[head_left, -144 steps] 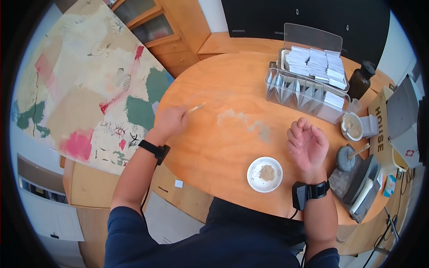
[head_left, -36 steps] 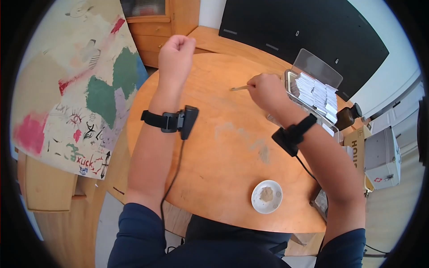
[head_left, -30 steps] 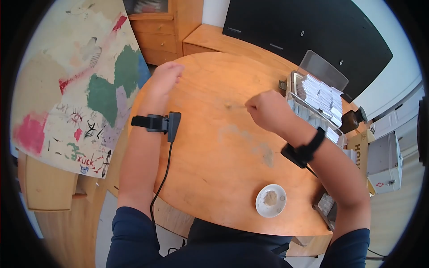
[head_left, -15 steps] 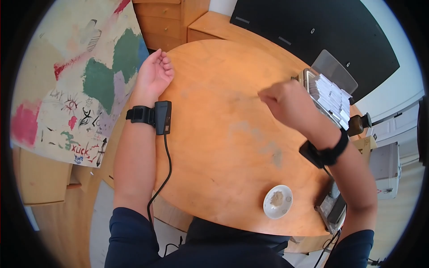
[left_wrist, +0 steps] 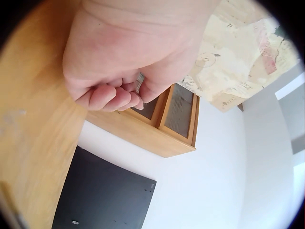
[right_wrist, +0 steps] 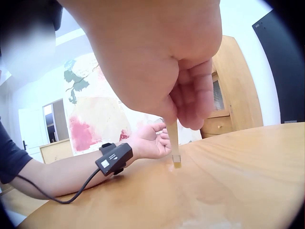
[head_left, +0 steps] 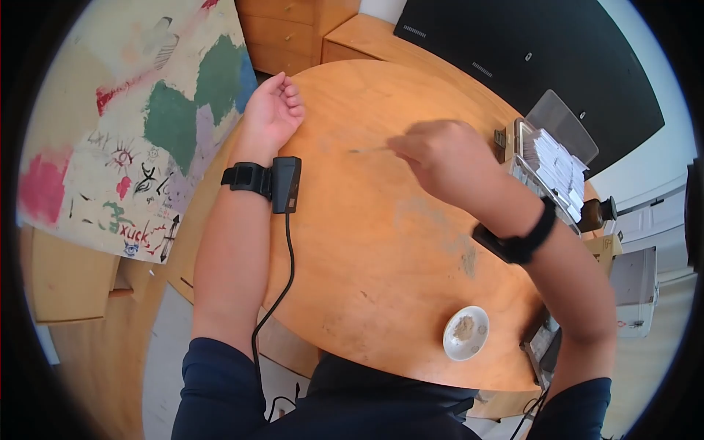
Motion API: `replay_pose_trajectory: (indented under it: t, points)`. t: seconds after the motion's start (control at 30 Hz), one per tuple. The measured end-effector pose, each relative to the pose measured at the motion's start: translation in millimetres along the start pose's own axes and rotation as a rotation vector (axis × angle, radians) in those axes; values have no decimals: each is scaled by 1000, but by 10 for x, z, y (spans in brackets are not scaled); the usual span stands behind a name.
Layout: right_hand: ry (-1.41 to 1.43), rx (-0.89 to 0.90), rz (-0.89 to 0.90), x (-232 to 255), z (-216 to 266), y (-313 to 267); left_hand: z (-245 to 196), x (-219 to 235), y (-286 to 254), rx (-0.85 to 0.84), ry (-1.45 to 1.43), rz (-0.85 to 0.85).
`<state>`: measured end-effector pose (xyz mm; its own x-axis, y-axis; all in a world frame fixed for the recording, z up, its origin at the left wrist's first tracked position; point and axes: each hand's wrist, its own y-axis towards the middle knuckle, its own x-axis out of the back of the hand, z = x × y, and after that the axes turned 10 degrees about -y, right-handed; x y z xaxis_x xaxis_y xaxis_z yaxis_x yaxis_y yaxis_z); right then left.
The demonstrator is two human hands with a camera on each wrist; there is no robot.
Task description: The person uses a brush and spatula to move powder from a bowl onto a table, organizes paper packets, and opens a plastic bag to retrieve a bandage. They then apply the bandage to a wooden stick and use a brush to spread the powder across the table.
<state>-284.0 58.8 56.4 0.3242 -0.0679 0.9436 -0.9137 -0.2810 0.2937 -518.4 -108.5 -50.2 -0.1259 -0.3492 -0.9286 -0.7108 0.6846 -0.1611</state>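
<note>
My right hand (head_left: 444,154) pinches a slim, pale brush (head_left: 370,149) over the table's middle. In the right wrist view the brush (right_wrist: 175,145) points down from the right hand (right_wrist: 152,62), its yellowish tip at or just above the wood; contact is unclear. My left hand (head_left: 275,114) lies palm up at the table's left edge, fingers loosely curled, holding nothing visible. The left wrist view shows the same hand (left_wrist: 128,52) with bent fingers. Greyish smears (head_left: 429,220) mark the wood. A white dish (head_left: 479,343) holding beige powder (head_left: 463,328) sits near the front edge.
A clear box of white cards (head_left: 554,165) with its lid raised stands at the right, beside a dark bottle (head_left: 598,214). Behind is a large black panel (head_left: 528,66). A painted board (head_left: 132,147) leans at the left. A dark slab (head_left: 543,345) lies under my right forearm.
The brush, first in my left hand, is now in my right. My left hand has turned palm up and rests; my right has moved over the table's middle. The head view has shifted.
</note>
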Motion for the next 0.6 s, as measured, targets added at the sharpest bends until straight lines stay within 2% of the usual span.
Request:
replay_pose_trajectory:
  t: [0.13,0.2,0.3,0.4,0.53,0.6]
  points:
    - [-19,45,43,-180,60,61,8,-11,-19,-11,18,9]
    - [-146,106,269,21,85,-171,5,-10,-8,-21,27,21]
    - [-64,59,313,352,84,-470,9,-62,-43,-2,9,-4]
    - [-92,24,234,382,67,-417,22,-18,-10,29,-1,26]
    - [-91,64,33,-41,-3,-166,37,-33,-9,7,23,9]
    - [-86,75,98,2,43,-251,9,-13,-15,0,55,41]
